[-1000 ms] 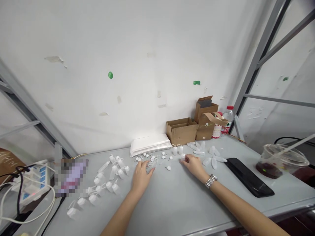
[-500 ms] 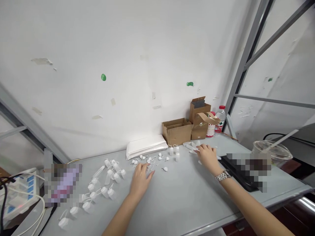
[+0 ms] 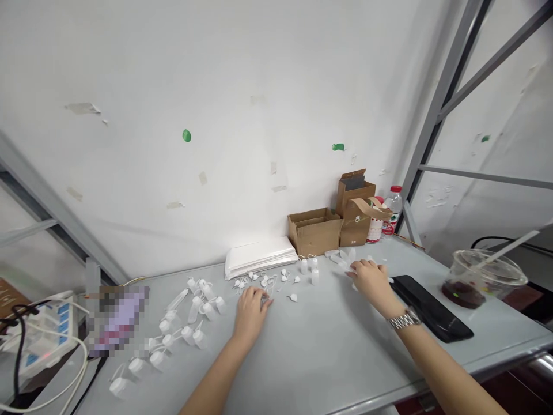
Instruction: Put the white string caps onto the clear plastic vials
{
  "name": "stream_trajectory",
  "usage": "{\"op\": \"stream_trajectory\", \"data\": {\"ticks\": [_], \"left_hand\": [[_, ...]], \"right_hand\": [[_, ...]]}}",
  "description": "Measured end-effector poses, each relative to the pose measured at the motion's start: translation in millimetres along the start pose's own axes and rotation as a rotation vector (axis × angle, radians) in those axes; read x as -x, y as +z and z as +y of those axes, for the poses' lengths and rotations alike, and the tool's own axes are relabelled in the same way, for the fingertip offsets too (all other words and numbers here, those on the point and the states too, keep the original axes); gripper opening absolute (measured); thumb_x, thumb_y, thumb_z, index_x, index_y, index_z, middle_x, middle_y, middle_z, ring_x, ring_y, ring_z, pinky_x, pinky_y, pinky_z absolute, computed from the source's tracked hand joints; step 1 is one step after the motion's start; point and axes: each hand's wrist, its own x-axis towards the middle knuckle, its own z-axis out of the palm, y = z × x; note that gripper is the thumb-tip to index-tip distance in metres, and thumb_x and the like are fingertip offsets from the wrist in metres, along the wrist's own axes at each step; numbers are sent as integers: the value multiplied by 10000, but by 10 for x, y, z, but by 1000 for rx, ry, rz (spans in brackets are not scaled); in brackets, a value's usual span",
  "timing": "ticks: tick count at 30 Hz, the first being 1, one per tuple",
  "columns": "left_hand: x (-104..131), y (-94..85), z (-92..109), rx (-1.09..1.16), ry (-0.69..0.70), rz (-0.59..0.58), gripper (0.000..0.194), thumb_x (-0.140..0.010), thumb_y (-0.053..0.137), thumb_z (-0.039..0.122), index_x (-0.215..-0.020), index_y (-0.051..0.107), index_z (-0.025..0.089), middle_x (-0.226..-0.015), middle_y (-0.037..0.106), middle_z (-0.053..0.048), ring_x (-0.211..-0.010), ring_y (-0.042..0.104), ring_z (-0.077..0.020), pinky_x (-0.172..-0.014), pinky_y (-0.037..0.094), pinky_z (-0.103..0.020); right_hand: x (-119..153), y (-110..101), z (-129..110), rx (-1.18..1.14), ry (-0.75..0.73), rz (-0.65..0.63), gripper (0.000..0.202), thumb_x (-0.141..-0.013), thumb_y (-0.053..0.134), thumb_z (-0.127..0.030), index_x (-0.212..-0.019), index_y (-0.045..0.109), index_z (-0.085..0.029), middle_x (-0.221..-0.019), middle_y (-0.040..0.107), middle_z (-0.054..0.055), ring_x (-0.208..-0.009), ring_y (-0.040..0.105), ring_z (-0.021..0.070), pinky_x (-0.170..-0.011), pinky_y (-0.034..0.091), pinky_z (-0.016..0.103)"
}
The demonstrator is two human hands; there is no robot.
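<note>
My left hand (image 3: 251,314) rests on the grey table with fingers curved and the thumb a little apart; I make out nothing in it. Just beyond its fingertips lie small white caps (image 3: 293,297), several with thin loops. My right hand (image 3: 370,282), a metal watch on its wrist, reaches over loose translucent bottles (image 3: 338,262). Its thumb and index finger are apart, and the other fingers partly hide what lies beneath. Between the hands, small capped bottles (image 3: 315,277) stand upright. To the left are several more capped bottles (image 3: 159,359), some standing, some lying.
White sheets (image 3: 261,256) are stacked by the wall, beside a cardboard box (image 3: 315,233) and a brown paper bag (image 3: 355,222). A black case (image 3: 432,308) and a plastic cup with a straw (image 3: 469,282) are at right. A power strip with cables (image 3: 47,331) is at left.
My left thumb has drawn closer to its fingers, and that hand has come slightly nearer me. My right hand stays by the loose bottles. The view has shifted slightly.
</note>
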Motion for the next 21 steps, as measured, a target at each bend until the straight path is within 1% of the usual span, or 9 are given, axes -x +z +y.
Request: {"op": "stream_trajectory", "data": {"ticks": [2, 4, 6, 8, 10, 12, 14, 17, 21], "left_hand": [[-11, 11, -11, 1, -2, 17, 136, -767, 500, 299, -795, 597, 207, -826, 551, -48, -861, 516, -223, -790, 410, -382], [-12, 19, -21, 2, -10, 43, 150, -772, 490, 285, -846, 590, 202, -845, 534, -52, -859, 517, -221, -788, 418, -380], [-6, 17, -36, -4, -23, 72, 196, -774, 483, 265, -931, 578, 197, -887, 518, -61, -874, 516, -221, -799, 422, -383], [4, 6, -60, -24, -43, 101, 247, -766, 490, 256, -992, 566, 190, -928, 509, -73, -908, 510, -232, -821, 417, -398], [14, -4, -91, -42, -75, 126, 273, -754, 505, 257, -1006, 568, 174, -938, 507, -85, -930, 506, -249, -830, 416, -412], [20, -2, -124, -33, -103, 144, 250, -749, 499, 236, -972, 586, 163, -914, 513, -89, -919, 513, -254, -824, 422, -416], [22, 12, -152, 20, -109, 147, 222, -752, 464, 183, -926, 602, 169, -874, 522, -78, -882, 528, -239, -815, 430, -408], [17, 30, -162, 138, -103, 137, 236, -739, 439, 131, -894, 609, 184, -840, 534, -61, -840, 541, -215, -796, 443, -393], [0, -14, -115, 281, -144, 90, 189, -735, 484, 186, -870, 617, 191, -847, 557, -47, -777, 558, -185, -758, 461, -358]], "right_hand": [[27, -190, -108, -195, 24, 38, 173, -811, 502, -289, -826, 612, -156, -860, 651, 100, -836, 556, 256, -698, 332, 359], [58, -382, -287, -460, -43, 13, 189, -802, 510, -335, -835, 609, -177, -855, 649, 66, -759, 575, 209, -706, 366, 346], [84, -525, -516, -724, -168, -120, 200, -791, 523, -360, -843, 611, -189, -849, 639, 44, -737, 578, 179, -675, 412, 302], [98, -578, -762, -899, -267, -244, 199, -783, 537, -370, -855, 619, -204, -860, 628, 31, -745, 576, 162, -664, 436, 276], [94, -537, -992, -999, -341, -303, 196, -781, 548, -349, -889, 627, -205, -836, 611, 22, -737, 570, 149, -683, 444, 268], [83, -423, -1186, -1071, -384, -312, 183, -796, 531, -324, -877, 635, -197, -829, 591, 24, -736, 561, 142, -688, 446, 264], [81, -275, -1332, -1142, -354, -294, 179, -790, 539, -320, -851, 636, -182, -812, 576, 23, -701, 553, 137, -675, 447, 268], [124, -70, -1445, -1259, -263, -290, 198, -775, 553, -340, -861, 621, -175, -781, 562, 12, -673, 548, 134, -665, 443, 272], [207, 85, -1444, -1363, -158, -349, 266, -739, 576, -413, -843, 610, -170, -722, 561, -3, -626, 533, 130, -652, 432, 275]]}}
